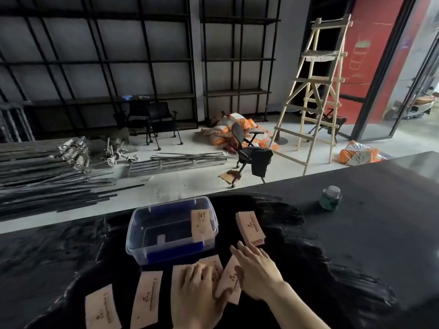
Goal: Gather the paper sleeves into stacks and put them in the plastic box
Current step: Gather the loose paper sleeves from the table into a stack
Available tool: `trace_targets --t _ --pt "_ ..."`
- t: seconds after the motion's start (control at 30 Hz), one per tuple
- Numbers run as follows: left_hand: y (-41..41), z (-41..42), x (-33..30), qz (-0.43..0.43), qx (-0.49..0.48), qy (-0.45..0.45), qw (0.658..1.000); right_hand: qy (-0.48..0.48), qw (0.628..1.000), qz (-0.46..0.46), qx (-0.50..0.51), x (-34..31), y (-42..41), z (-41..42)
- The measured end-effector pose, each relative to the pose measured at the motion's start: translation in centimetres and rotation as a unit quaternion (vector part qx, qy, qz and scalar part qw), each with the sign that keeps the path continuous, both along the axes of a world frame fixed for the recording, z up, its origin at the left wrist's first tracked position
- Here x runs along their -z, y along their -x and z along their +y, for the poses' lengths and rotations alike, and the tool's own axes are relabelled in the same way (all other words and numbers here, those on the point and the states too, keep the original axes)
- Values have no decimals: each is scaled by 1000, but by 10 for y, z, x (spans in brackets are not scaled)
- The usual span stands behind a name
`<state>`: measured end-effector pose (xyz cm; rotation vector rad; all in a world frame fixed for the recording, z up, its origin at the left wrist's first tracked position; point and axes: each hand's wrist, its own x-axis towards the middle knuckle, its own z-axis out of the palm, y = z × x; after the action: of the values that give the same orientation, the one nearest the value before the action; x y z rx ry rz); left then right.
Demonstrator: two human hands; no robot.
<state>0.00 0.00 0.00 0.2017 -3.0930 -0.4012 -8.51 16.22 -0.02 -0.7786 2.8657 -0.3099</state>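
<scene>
Tan printed paper sleeves lie flat under both released hands, left hand and right hand, at 6 o'clock of the clear plastic box.

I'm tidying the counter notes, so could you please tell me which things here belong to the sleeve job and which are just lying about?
Part of the job:
plastic box
sleeves in the box
stacked sleeves
loose sleeves
left hand
right hand

Lying about:
green jar
wooden ladder
office chair
orange sacks
metal bars
</scene>
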Motion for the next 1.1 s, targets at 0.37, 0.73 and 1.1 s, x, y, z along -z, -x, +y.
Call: trace_targets --t 0.37,0.73,1.1 --pt "1 20 3 -5 -41 -110 993 51 998 26 -7 24 -12 14" --pt "-6 1 10 113 -113 -240 958 131 980 131 -68 34 -18 34" --pt "18 12 0 -65 -182 -198 961 138 976 162 -34 35 -27 50"
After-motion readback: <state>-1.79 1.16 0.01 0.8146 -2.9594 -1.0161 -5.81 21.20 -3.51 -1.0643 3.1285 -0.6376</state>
